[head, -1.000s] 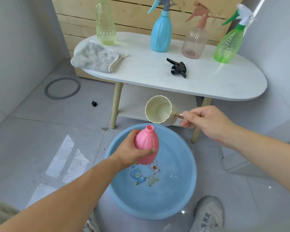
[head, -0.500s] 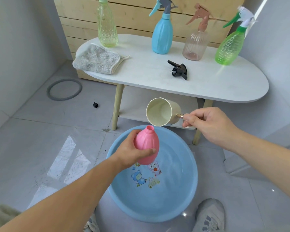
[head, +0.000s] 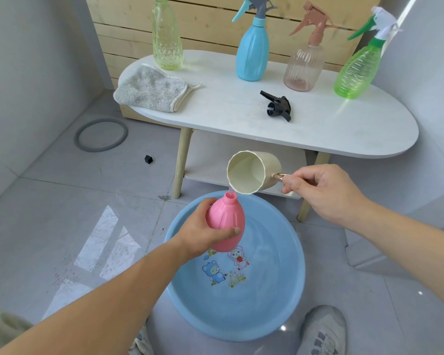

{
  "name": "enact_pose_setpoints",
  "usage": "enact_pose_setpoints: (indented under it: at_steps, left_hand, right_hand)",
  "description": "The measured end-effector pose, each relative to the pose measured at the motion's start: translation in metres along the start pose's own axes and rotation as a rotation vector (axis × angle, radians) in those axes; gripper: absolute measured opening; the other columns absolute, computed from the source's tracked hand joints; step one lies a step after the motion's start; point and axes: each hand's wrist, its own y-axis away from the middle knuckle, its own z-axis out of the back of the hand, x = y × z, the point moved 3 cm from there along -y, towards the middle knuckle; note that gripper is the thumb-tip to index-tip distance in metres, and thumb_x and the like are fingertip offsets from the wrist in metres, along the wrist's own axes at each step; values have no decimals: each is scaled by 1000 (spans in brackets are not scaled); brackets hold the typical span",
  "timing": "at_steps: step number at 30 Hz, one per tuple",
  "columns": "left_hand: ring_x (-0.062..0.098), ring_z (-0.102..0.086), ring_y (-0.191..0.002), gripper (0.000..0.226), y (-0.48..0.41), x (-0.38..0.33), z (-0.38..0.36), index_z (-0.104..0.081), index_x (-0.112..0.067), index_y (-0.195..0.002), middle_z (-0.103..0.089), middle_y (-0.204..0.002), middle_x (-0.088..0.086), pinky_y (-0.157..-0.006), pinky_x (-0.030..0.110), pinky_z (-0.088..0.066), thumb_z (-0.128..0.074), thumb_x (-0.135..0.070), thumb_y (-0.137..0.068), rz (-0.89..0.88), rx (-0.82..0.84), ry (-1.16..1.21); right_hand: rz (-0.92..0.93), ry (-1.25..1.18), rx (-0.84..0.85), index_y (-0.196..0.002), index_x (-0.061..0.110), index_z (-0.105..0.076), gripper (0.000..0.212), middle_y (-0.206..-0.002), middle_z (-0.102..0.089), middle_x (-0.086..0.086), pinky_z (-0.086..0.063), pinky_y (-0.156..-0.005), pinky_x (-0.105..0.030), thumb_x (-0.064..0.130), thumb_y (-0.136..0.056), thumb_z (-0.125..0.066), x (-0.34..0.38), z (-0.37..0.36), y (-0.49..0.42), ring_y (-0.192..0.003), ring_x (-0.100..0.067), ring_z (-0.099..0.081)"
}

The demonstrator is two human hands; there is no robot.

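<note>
My left hand [head: 203,231] grips a pink bottle [head: 226,221] with no cap, held upright over a blue basin [head: 287,316] that has water and cartoon prints inside. My right hand [head: 323,190] holds the metal handle of a cream cup [head: 251,172]. The cup is tipped on its side, its lip just above the bottle's open neck, and a thin stream of water runs from it into the neck.
A white oval table [head: 318,131] carries a yellow-green bottle [head: 167,37], blue [head: 253,52], pink-clear [head: 304,65] and green [head: 356,70] spray bottles, a loose black spray head [head: 277,108] and a grey cloth [head: 151,90]. A grey ring [head: 100,134] lies on the floor. My shoes flank the basin.
The cup has come down closer to the bottle's neck and tipped further, and water now runs out. My left hand keeps the bottle in the same place.
</note>
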Motion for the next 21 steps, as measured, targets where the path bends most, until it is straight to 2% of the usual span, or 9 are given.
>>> enact_pose_setpoints:
  at_steps: [5, 10, 15, 21]
  left_hand:
    - [20, -65, -107, 78, 0, 2, 2, -49, -36, -129, -62, -120, -3, -78, 34, -64, -91, -39, -63, 10, -1, 11]
    - [19, -66, -107, 77, -1, 3, 1, -50, -37, -127, -63, -120, -3, -75, 30, -62, -89, -41, -61, 18, -8, 22]
    - [19, -66, -104, 71, -1, 4, 1, -50, -33, -127, -63, -118, -2, -67, 22, -59, -91, -32, -69, 17, 5, 12]
    - [19, -67, -105, 78, -2, 7, 0, -50, -34, -128, -64, -119, -3, -78, 31, -62, -89, -41, -60, 18, 0, -15]
  right_hand:
    - [12, 13, -6, -77, 10, -75, 29, -36, -41, 16, -30, -48, -10, 29, -95, -62, 1, 1, -2, -43, -3, -41]
    - [25, 23, -12, -78, 10, -75, 28, -39, -45, 18, -31, -49, -10, 29, -95, -63, 1, 1, -3, -44, -3, -43]
    - [34, 24, -15, -78, 12, -75, 26, -40, -48, 20, -31, -49, -10, 28, -94, -63, 0, 2, -5, -45, -2, -43]
    - [50, 16, -11, -78, 13, -75, 23, -46, -55, 26, -34, -52, -7, 25, -94, -64, 0, 2, -5, -49, 3, -50]
